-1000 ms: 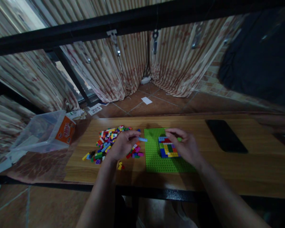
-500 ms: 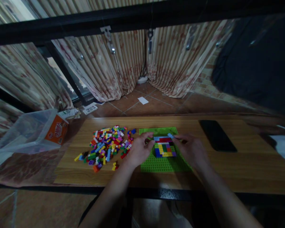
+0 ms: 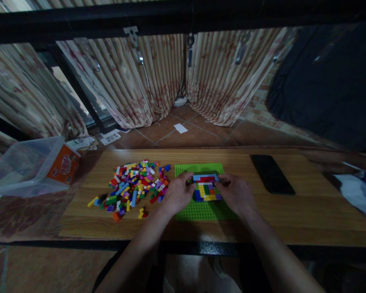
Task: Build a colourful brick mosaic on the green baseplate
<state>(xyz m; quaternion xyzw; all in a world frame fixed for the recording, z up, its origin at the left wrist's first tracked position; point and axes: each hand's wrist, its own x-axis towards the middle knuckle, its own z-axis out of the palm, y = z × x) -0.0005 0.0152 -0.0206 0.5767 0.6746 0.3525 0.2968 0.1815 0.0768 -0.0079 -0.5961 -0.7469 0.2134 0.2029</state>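
Observation:
A green baseplate (image 3: 201, 211) lies on the wooden table (image 3: 295, 213) in front of me. On it stands a flat multicoloured brick build (image 3: 206, 190) with a light blue brick (image 3: 205, 177) along its far edge. My left hand (image 3: 177, 194) pinches the left end of that blue brick. My right hand (image 3: 237, 196) holds the build's right side, its fingertips at the brick's right end. A pile of loose coloured bricks (image 3: 134, 187) lies just left of the baseplate, beside my left hand.
A black phone (image 3: 271, 174) lies flat to the right of the baseplate. A clear plastic tub (image 3: 18, 167) with an orange label sits off the table's left end. White and purple material (image 3: 358, 193) is at the far right. Curtains hang behind.
My left hand carried the light blue brick from beside the pile over to the build's far edge. My right hand stayed on the build. The view shifted slightly.

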